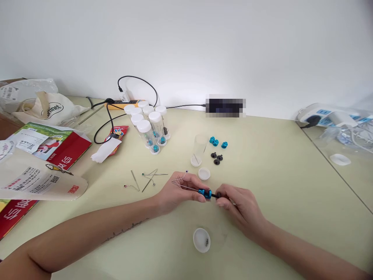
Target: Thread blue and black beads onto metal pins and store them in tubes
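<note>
My left hand is closed in a pinch on a thin bent wire that carries blue beads. My right hand pinches the other end of the wire, right beside a dark bead at the blue ones. Both hands hover just above the pale green table. Three loose blue beads and three black beads lie behind my hands. An open clear tube stands there, its white cap beside it.
Several capped clear tubes with beads stand at the back. Loose wire pins lie left of my hands. A small white dish sits near the front. Paper bags and packets fill the left; power strips lie at the right.
</note>
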Demonstrator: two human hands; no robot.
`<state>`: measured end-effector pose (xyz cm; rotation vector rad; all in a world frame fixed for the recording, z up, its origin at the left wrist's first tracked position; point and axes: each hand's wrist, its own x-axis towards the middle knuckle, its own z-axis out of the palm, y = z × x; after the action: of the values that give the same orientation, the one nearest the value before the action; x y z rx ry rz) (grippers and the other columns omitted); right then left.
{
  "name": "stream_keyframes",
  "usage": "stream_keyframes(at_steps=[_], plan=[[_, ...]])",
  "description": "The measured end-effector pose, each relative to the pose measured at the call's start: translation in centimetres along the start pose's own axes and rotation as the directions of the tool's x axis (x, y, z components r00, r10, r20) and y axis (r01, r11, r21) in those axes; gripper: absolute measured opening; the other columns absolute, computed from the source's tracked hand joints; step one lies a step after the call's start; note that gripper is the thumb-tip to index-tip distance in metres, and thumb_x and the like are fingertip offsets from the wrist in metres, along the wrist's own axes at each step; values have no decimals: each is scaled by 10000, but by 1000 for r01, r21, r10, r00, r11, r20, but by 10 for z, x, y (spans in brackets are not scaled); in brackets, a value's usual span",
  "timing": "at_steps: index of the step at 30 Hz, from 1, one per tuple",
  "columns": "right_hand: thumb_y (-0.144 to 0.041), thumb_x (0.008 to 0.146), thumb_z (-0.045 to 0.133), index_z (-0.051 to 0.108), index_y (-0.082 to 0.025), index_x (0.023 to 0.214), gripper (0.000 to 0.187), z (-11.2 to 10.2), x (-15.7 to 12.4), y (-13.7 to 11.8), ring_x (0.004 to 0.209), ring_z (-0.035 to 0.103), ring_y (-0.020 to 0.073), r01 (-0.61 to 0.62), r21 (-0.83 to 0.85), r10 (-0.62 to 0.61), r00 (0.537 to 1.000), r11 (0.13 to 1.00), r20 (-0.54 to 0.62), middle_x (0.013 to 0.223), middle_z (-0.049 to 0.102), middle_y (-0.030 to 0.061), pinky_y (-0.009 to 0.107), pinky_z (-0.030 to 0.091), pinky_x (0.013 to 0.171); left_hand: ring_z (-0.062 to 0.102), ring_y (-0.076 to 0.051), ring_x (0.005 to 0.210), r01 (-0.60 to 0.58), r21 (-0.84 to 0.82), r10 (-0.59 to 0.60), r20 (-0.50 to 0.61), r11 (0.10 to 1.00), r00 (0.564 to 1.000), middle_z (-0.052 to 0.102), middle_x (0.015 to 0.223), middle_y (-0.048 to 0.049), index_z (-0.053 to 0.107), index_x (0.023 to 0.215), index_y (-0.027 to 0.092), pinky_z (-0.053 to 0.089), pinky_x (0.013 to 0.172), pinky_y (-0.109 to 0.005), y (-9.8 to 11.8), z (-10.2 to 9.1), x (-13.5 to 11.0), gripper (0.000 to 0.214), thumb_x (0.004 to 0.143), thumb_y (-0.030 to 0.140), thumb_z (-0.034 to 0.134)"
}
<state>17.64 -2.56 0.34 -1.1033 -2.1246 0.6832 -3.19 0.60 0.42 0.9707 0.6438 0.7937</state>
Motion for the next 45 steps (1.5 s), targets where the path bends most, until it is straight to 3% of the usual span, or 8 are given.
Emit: stream_keyframes(at_steps=[4, 10, 15, 22, 29, 36, 40, 45], plan=[[-228, 927, 496, 479, -225, 925, 18, 3, 1, 0, 627, 516, 112, 19, 50, -14, 995, 999, -103, 752, 564, -8, 208, 404, 559, 663, -137, 748, -17, -3, 17, -28, 1000, 999, 703, 780, -20, 736, 787, 168, 528, 721, -261, 0, -1, 2, 200, 609, 99, 798], [-354, 954, 434, 449, -215, 733, 261, -1, 0, -1, 497, 391, 104, 10, -17, -10, 1000, 1000, -8, 578, 452, -41, 220, 339, 478, 665, -154, 740, 13, -3, -13, -1, 1000, 1000, 713, 808, -26, 730, 764, 171, 529, 707, -285, 0, 0, 0, 209, 583, 108, 811], [-258, 938, 473, 507, -223, 931, 49, 1, 1, -2, 593, 516, 124, 10, -28, -13, 996, 1000, -87, 722, 582, 5, 228, 407, 525, 658, -147, 747, 2, -7, -2, -41, 1000, 999, 710, 782, -26, 735, 778, 168, 517, 725, -276, 0, -1, 1, 209, 589, 119, 811], [-349, 954, 425, 518, -210, 790, 235, -2, 3, -3, 498, 443, 112, 37, -70, -38, 999, 997, -5, 585, 507, -24, 226, 388, 483, 656, -148, 738, 25, -1, -25, -7, 1000, 1000, 704, 782, -19, 736, 761, 176, 518, 705, -277, 1, 0, 0, 210, 578, 113, 815], [-243, 947, 454, 558, -224, 967, 107, 0, 3, -6, 649, 582, 133, 95, -61, -102, 987, 994, -121, 748, 631, 22, 221, 454, 533, 654, -143, 739, 13, -4, -14, -24, 1000, 1000, 710, 770, -28, 738, 785, 165, 511, 708, -264, 1, 0, 2, 213, 591, 114, 809], [-471, 987, 219, 524, -202, 764, 464, -3, 2, -3, 505, 437, 122, 67, -66, -68, 998, 996, -6, 588, 486, -5, 241, 356, 481, 661, -153, 726, 22, -33, -22, -23, 999, 999, 700, 766, -20, 734, 760, 165, 518, 709, -282, 1, 1, 0, 212, 575, 103, 816], [-419, 965, 379, 475, -231, 1135, 271, -2, 3, -4, 660, 548, 146, 6, -77, -11, 998, 997, -62, 834, 597, 41, 258, 457, 580, 668, -152, 771, -8, -142, -7, -111, 990, 994, 715, 800, -26, 725, 795, 166, 505, 807, -313, 1, -2, 2, 190, 624, 124, 796], [-198, 952, 422, 506, -255, 1050, 141, 0, 3, -3, 680, 579, 130, 53, -84, -62, 991, 995, -116, 863, 622, 28, 245, 471, 603, 664, -152, 733, 6, -112, -16, -85, 994, 996, 710, 756, -24, 727, 778, 155, 505, 777, -315, 0, -1, 2, 211, 590, 117, 814]])
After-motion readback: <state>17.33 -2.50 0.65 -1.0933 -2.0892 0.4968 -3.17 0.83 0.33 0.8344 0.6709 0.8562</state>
